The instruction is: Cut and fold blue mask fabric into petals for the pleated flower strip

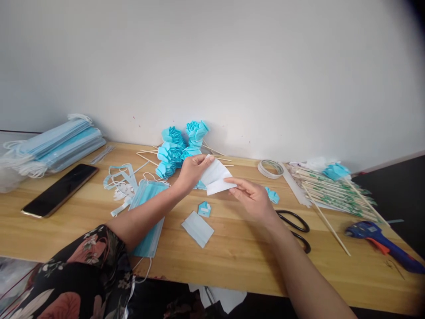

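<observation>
Between my two hands a white piece of mask fabric [217,176] is held up above the table, creased along its lower part. My left hand [195,170] pinches its upper left edge between thumb and fingers. At the right corner, my right hand [253,195] grips it with thumb and forefinger. Below on the wood lie a pale fabric rectangle [198,229] and a small folded blue piece [204,208]. A blue face mask [149,235] lies partly under my left forearm. Black scissor handles [294,221] show beside my right forearm, the blades hidden.
Blue fabric flowers on sticks [171,150] lie by the wall. Stacked masks [63,144], a phone [59,190] and cut strips [122,184] are left. Rightward are a tape roll [270,169], wrapped sticks [332,188], a stick flower [336,171] and a glue gun [381,241].
</observation>
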A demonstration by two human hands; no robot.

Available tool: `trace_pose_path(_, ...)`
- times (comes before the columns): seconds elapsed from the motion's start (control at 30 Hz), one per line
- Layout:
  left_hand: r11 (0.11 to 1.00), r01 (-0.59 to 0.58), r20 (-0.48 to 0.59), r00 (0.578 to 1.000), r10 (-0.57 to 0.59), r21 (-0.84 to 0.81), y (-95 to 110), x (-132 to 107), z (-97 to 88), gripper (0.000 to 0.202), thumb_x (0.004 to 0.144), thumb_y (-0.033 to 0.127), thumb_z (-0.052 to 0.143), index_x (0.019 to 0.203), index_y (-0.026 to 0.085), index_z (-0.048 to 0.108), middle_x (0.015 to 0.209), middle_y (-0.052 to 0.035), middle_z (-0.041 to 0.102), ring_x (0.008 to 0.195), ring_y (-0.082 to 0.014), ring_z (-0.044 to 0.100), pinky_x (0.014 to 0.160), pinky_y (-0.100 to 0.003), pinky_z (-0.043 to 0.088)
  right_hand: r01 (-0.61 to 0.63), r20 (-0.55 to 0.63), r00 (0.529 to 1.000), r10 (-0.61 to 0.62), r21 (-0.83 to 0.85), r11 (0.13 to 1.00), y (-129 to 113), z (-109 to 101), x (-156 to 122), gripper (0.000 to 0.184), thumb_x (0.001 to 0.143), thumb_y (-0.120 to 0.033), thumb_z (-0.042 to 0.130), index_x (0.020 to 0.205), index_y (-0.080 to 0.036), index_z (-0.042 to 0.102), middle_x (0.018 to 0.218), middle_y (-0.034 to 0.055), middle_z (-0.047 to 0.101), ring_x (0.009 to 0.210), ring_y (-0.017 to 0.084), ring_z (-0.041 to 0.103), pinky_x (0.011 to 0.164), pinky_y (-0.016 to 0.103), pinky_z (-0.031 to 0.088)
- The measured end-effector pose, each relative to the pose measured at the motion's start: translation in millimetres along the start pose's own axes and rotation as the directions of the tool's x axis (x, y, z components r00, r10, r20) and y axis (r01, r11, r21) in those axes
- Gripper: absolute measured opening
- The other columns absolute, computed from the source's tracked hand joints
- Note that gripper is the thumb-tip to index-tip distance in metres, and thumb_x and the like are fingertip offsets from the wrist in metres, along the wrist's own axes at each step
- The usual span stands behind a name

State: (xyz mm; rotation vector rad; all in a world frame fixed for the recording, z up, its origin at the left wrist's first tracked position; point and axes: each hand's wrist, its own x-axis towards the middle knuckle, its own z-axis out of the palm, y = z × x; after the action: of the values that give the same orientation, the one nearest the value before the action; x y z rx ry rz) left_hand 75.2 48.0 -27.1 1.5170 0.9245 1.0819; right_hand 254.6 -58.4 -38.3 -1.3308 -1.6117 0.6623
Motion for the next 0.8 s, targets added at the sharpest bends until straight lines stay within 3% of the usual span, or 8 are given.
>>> trace_pose_path(0.2,0.999,0.026,0.024,0.999,-0.025,-0.021,0.7,-1.1,1.2,0.044,0.076,0.056,0.06,0.064,0.015,0.051,0.059,0.0035,0.039,0.054,-0.0077,0.033,0.048,-0.022,0.024,0.179,-0.098,0.978,-0.185,-0.072,0.981,4.9,-4.3,2.3,0.019,0.089,-0.027,0.06,0.095,-0.03,0.077,0.089,0.002,0.074,0.078,0.018,0.067,0.071,0.031,0.053)
trace_pose_path(0.3,0.999,0.039,0.067,0.997,-0.037,-0.019,1.5,-3.4,3.2,0.043,0.075,0.056,0.061,0.063,0.015,0.052,0.059,0.0034,0.04,0.053,-0.0078,0.033,0.047,-0.022,0.024,0.332,-0.128,0.933,-0.336,-0.05,0.942,1.2,-6.7,3.3,0.019,0.088,-0.024,0.062,0.093,-0.033,0.078,0.114,0.0041,0.069,0.105,0.022,0.064,0.087,0.038,0.053)
trace_pose_path(0.37,0.999,0.051,0.111,0.993,-0.05,-0.002,1.3,-4.9,4.9,0.044,0.074,0.056,0.061,0.062,0.015,0.051,0.057,0.0038,0.04,0.052,-0.0076,0.033,0.047,-0.022,0.023,0.386,-0.125,0.913,-0.388,-0.044,0.922,-3.0,-7.6,2.5,0.018,0.088,-0.024,0.063,0.092,-0.034,0.078,0.135,0.0027,0.06,0.129,0.026,0.05,0.101,0.045,0.047)
trace_pose_path(0.43,0.998,0.052,0.156,0.986,-0.056,0.028,0.2,-5.9,6.2,0.045,0.073,0.057,0.061,0.059,0.016,0.049,0.055,0.0044,0.038,0.051,-0.0074,0.032,0.046,-0.022,0.023,0.399,-0.079,0.913,-0.4,-0.025,0.917,-6.6,-7.6,0.6,0.017,0.089,-0.025,0.062,0.093,-0.032,0.077,0.14,0.0024,0.057,0.138,0.028,0.042,0.107,0.05,0.041)
trace_pose_path(0.5,0.997,0.028,0.177,0.983,-0.039,0.065,-1.1,-6.1,6.8,0.046,0.073,0.056,0.062,0.056,0.016,0.047,0.054,0.0047,0.037,0.051,-0.0074,0.031,0.046,-0.022,0.022,0.39,0.005,0.921,-0.39,0.004,0.921,-8.4,-6.3,-1.3,0.016,0.091,-0.025,0.06,0.095,-0.03,0.075,0.125,0.0046,0.068,0.126,0.026,0.056,0.108,0.051,0.04)
trace_pose_path(0.57,0.995,0.005,0.185,0.982,-0.022,0.095,-1.8,-6.3,6.9,0.045,0.073,0.055,0.062,0.056,0.016,0.049,0.054,0.0043,0.038,0.051,-0.0078,0.032,0.046,-0.022,0.023,0.384,0.083,0.92,-0.383,0.003,0.923,-8.3,-3.7,-2.1,0.016,0.093,-0.024,0.057,0.096,-0.029,0.073,0.101,0.0022,0.076,0.098,0.021,0.07,0.107,0.052,0.041)
trace_pose_path(0.67,0.993,-0.014,0.205,0.979,-0.011,0.119,-0.4,-7.8,7.3,0.041,0.074,0.052,0.063,0.059,0.015,0.054,0.055,0.0032,0.044,0.052,-0.0086,0.035,0.048,-0.022,0.026,0.387,0.068,0.921,-0.383,-0.073,0.919,-5.4,1.6,-1.1,0.016,0.092,-0.024,0.058,0.093,-0.03,0.073,0.08,-0.0037,0.076,0.065,0.015,0.067,0.102,0.048,0.046)
trace_pose_path(0.8,0.984,-0.087,0.261,0.964,0.044,0.156,2.8,-11.0,9.7,0.04,0.078,0.049,0.059,0.056,0.016,0.052,0.055,0.0028,0.044,0.054,-0.0094,0.036,0.049,-0.023,0.027,0.289,-0.04,0.953,-0.299,-0.164,0.943,-0.7,7.0,0.8,0.017,0.091,-0.03,0.059,0.089,-0.031,0.075,0.074,-0.0004,0.073,0.069,0.018,0.066,0.076,0.036,0.053)
